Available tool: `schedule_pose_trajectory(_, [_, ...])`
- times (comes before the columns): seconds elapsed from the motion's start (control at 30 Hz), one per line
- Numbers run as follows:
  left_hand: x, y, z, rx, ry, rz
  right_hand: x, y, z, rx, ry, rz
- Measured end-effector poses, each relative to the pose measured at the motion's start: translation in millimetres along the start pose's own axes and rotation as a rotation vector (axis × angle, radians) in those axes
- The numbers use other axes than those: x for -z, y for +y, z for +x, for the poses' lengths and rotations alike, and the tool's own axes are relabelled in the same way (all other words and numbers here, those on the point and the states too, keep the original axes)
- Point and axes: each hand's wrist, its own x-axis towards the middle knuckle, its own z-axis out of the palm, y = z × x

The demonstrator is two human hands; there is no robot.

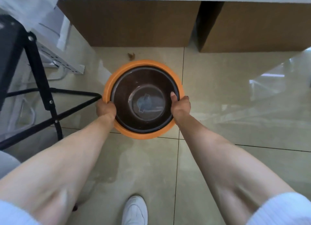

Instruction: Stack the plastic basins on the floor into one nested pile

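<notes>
While both bare arms reached down, the left hand (106, 109) gripped the near-left rim of the orange basin (143, 133), and the right hand (180, 105) clasped its right rim, thumb hooked over the dark brown basin (124, 96) nested inside. Glossy beige floor tiles (218, 93) lay beneath the orange basin. Beyond it stood cardboard boxes (131, 22); left of it, a black metal stool frame (47, 93); nearer, a white shoe (134, 211).

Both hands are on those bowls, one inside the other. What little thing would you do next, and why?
Probably ease the pair straight down and let go. The dark basin already sits nested inside the orange basin, the left hand and right hand grip opposite rims, and no other loose basin shows on the floor.
</notes>
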Motion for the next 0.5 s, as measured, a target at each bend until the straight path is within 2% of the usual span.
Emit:
schedule_pose_trajectory(0.17, [-3.4, -9.3, 1.9, -0.016, 0.051, 0.039, -3.5, 3.0, 2.2, 0.021, 0.017, -0.036])
schedule_pose_trajectory(0.27, [-5.4, -4.9, -1.6, -0.059, 0.062, 0.168, -0.3, 0.7, 1.2, 0.008, -0.002, -0.071])
schedule_pose_trajectory(0.33, [-6.5, -1.1, -8.6, -0.215, 0.088, 0.322, 4.8, -3.3, -1.2, -0.008, -0.017, -0.125])
schedule_pose_trajectory(0.4, [-8.8, -0.6, -17.6, -0.486, 0.100, 0.485, 8.8, -8.9, -6.0, 0.006, -0.040, -0.220])
schedule_pose_trajectory(0.5, [-16.1, 3.9, -41.7, -0.744, -0.023, 0.683, 13.2, -13.0, -20.6, 0.117, -0.007, -0.379])
